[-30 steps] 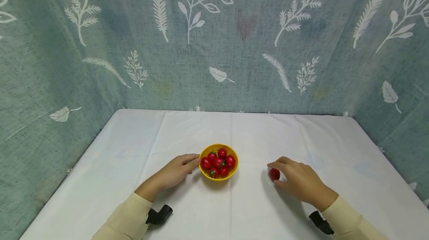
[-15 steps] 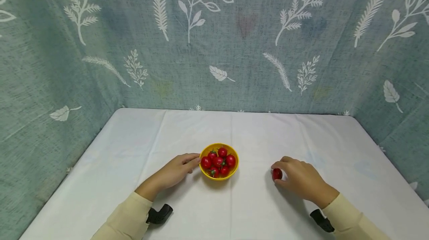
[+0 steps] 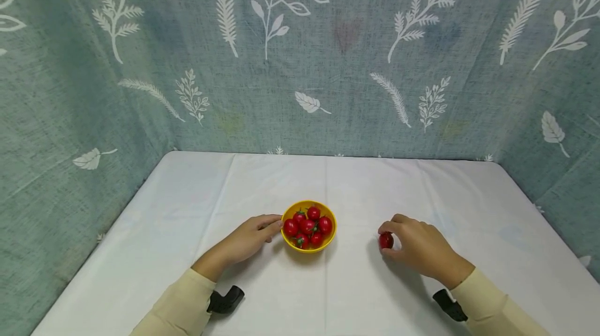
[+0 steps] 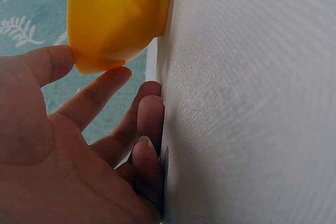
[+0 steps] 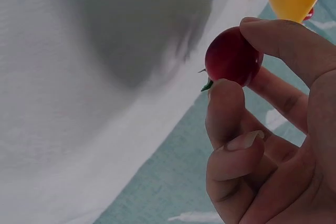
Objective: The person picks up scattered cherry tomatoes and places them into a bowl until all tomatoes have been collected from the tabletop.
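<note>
A yellow bowl (image 3: 308, 249) stands mid-table, holding several red cherry tomatoes (image 3: 308, 226). At its left side is my left hand (image 3: 248, 238), thumb and index fingertips touching the bowl near its rim. In the left wrist view, the thumb (image 4: 55, 64) meets the rim edge, the index finger (image 4: 100, 90) meets the outer wall, and the other fingers rest by the cloth. To the right of the bowl, my right hand (image 3: 419, 247) pinches a single cherry tomato (image 3: 386, 240) between thumb and fingertips. A green stem (image 5: 208, 85) shows on that tomato (image 5: 231, 59) in the right wrist view.
White cloth (image 3: 262, 179) covers the table. Blue-green fabric (image 3: 328, 81) printed with white leaves hangs behind it and along both sides. A black wrist device (image 3: 226, 299) sits under the left sleeve, and another black device (image 3: 450, 305) under the right.
My right-hand fingers have drawn in closer round the tomato, with only a small shift of the hand. The left hand keeps its place against the bowl. The head view has moved slightly.
</note>
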Motion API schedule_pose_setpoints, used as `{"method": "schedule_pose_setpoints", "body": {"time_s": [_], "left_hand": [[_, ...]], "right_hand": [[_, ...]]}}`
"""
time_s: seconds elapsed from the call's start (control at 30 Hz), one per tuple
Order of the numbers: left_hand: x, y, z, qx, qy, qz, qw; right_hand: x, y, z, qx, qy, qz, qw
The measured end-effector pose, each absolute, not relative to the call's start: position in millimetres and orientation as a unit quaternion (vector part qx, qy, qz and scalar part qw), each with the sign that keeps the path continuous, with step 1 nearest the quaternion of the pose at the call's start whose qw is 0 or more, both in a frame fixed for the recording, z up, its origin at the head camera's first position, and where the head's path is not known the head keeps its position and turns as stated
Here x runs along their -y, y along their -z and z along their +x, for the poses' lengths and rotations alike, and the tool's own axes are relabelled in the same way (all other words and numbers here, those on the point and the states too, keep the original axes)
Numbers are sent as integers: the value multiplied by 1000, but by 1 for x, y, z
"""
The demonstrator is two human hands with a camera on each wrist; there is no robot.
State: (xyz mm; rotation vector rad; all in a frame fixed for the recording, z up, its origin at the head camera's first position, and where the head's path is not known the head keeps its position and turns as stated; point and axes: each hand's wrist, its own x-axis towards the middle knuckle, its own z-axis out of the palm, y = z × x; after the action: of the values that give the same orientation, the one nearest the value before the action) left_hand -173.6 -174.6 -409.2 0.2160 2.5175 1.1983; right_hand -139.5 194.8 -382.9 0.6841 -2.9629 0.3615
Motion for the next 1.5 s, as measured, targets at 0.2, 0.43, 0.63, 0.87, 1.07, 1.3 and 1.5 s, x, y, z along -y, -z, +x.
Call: {"method": "schedule_pose_setpoints", "body": {"time_s": [0.2, 0.43, 0.63, 0.87, 1.07, 1.3, 1.5], "left_hand": [[173, 408, -173, -886, -424, 81, 168], [174, 409, -173, -886, -425, 71, 173], [175, 408, -172, -884, -428, 68, 176], [175, 410, -173, -884, -428, 74, 173], [175, 410, -173, -883, -431, 76, 171], [175, 411, -173, -882, -432, 75, 173], [177, 413, -174, -881, -434, 77, 173]], "right_hand": [[-185, 376, -141, 966, -112, 227, 46], [-167, 366, -142, 951, -123, 267, 100], [-146, 358, -145, 935, -136, 304, 125], [-121, 353, -149, 922, -156, 330, 128], [-105, 352, -151, 920, -157, 340, 116], [-95, 354, -153, 925, -154, 333, 100], [-92, 356, -155, 930, -151, 323, 84]]}}
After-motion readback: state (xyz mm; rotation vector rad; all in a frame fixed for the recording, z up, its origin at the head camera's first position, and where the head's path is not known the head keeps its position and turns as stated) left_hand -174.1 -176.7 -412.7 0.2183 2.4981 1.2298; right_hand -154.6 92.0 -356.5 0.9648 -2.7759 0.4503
